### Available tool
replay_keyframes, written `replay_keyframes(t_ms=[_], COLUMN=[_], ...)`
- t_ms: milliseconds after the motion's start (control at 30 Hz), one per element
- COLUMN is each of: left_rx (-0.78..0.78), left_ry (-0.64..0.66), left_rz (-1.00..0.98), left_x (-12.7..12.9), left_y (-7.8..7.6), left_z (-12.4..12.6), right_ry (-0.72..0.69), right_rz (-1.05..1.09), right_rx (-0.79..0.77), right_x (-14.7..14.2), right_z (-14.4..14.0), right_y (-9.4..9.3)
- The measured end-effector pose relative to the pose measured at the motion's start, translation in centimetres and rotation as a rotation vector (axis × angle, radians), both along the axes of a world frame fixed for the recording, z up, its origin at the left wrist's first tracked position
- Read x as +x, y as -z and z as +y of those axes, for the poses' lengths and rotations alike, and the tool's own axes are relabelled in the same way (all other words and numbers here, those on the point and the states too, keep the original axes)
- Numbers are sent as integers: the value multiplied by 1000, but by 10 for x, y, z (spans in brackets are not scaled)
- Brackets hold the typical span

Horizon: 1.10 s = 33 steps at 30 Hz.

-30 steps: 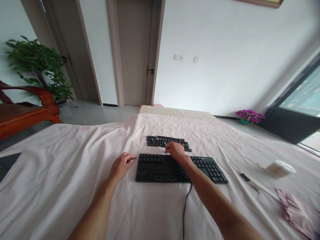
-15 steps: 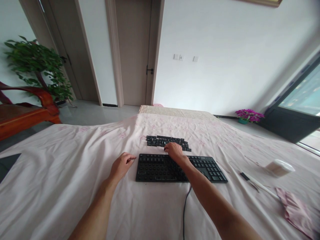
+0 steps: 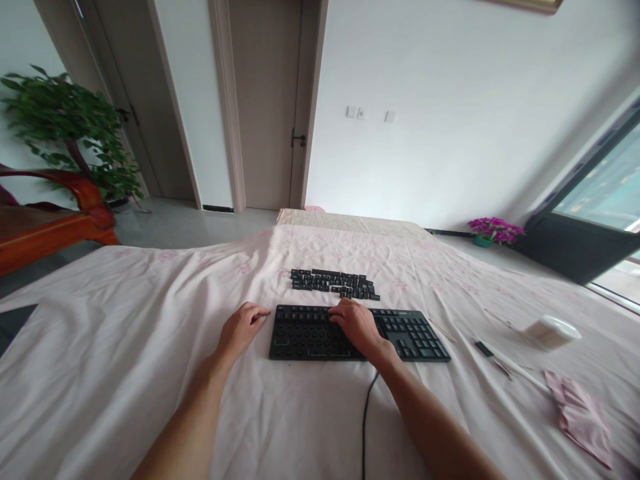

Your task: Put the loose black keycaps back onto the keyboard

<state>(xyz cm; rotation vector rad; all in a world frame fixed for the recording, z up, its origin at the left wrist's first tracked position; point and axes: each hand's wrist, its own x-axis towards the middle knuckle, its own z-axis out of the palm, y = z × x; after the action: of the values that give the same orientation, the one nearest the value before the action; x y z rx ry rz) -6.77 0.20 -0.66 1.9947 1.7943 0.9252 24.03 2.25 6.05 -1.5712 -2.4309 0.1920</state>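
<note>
Black and stripped of many caps, the keyboard lay on the pink cloth covering the table, its cable trailing toward the camera. Loose keycaps sat in rows just beyond it. The right hand rested on the keyboard's middle, fingers curled down, any pinch hidden, while the left hand lay loosely curled on the cloth just beside its left end.

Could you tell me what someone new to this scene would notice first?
A black keyboard with most keycaps stripped off lies mid-table on the pink cloth, the right hand resting on its bare middle. Just beyond it the loose keycaps sit in neat rows, while the left hand rests on the cloth at the keyboard's left edge.
</note>
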Motion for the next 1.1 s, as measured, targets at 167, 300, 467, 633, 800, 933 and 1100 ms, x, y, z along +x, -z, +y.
replay_keyframes(t_ms=[167,300,467,633,800,933,1100], left_rx=[-16,-12,-17,-25,-25,1,8], left_ry=[-12,-13,-11,-13,-27,-12,7], left_rz=[6,14,10,-6,-18,4,6], left_x=[0,0,0,0,0,0,-1], left_y=[0,-1,-1,0,1,1,3], left_z=[0,0,0,1,1,0,1], right_ry=[0,-8,-22,-23,-26,-49,12], right_rz=[-101,-115,-203,-260,-296,-256,-94], right_rx=[43,62,96,140,139,125,85], right_x=[-4,-6,-12,-17,-20,-14,9], right_z=[-2,-3,-11,-22,-29,-26,4], right_y=[1,3,3,4,7,5,-2])
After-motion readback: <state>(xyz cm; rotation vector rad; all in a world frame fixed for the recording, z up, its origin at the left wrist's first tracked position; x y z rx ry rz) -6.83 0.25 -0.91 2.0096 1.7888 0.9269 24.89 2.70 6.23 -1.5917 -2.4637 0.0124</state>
